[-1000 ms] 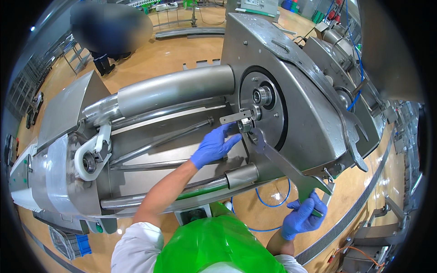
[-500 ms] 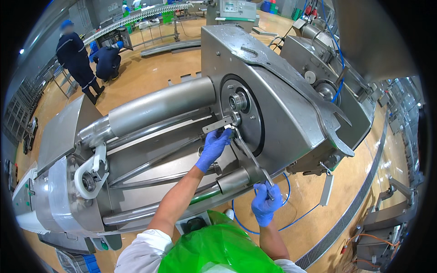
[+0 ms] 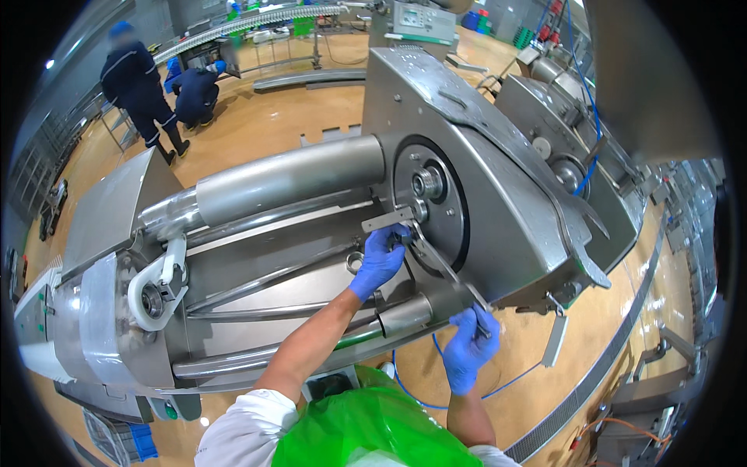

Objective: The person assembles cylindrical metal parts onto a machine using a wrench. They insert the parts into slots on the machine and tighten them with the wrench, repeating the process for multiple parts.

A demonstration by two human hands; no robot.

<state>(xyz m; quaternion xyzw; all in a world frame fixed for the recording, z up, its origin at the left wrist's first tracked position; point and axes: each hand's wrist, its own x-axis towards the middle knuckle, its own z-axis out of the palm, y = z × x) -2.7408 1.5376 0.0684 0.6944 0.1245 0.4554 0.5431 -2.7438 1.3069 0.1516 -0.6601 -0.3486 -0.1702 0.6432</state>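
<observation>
Held a long flat steel bar point(image 3: 443, 268), long axis running diagonally from the hub point(image 3: 428, 184) of the dark round disc point(image 3: 447, 204) down and away toward the lower right. Upper end at the hub, beside a short flat bracket point(image 3: 387, 219); lower end below the disc. Left hand point(image 3: 379, 261) (blue glove) closed around the bar's upper part, just below the hub, fingers curled over it. Right hand point(image 3: 469, 349), also gloved, gripped the lower end, fingers wrapped round so that the tip stayed hidden. Could not make out how the bar joined the hub, the left fingers covering that spot. Lower down, green apron point(image 3: 373, 428) cut off by the frame edge.
</observation>
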